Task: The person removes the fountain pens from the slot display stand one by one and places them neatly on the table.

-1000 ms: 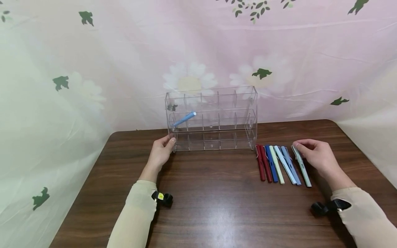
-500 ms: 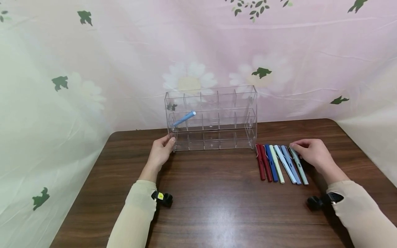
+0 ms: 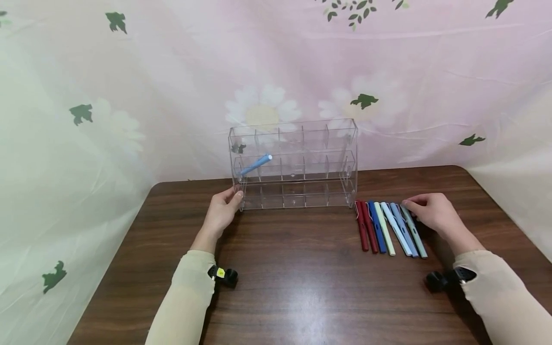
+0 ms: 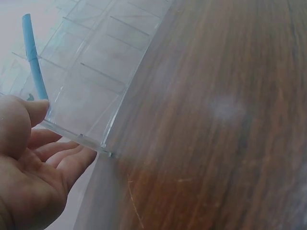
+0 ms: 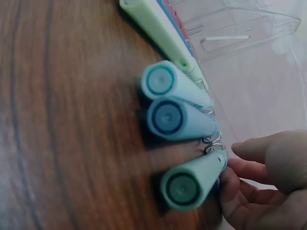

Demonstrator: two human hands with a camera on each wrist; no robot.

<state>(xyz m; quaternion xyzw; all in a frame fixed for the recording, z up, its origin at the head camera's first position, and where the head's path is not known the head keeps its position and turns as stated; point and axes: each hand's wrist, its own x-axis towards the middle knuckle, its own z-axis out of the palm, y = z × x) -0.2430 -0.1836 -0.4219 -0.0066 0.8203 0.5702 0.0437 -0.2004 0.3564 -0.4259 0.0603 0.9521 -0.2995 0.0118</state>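
A clear acrylic pen rack (image 3: pixel 294 165) with tiered compartments stands at the back of the table. My left hand (image 3: pixel 222 211) grips its lower left side, thumb in front and fingers around the side panel (image 4: pixel 72 134). One light blue pen (image 3: pixel 256 165) leans tilted in a left compartment. Right of the rack, several capped pens lie in a row: dark red (image 3: pixel 362 227), blue (image 3: pixel 377 227), pale green (image 3: pixel 385 229) and light blue (image 3: pixel 396 230). At the row's right end, my right hand (image 3: pixel 435 213) pinches the grey-green pen (image 5: pixel 194 182) at its clip end.
The brown wood-grain table (image 3: pixel 293 278) extends in front of the rack and between the arms. A floral cloth backdrop (image 3: pixel 194 96) hangs close behind the rack and at both sides. Black wrist cameras (image 3: pixel 437 281) are strapped to both sleeves.
The grey-green pen has shifted left with my right hand and now lies close beside the light blue pens. My left hand keeps its hold on the rack.
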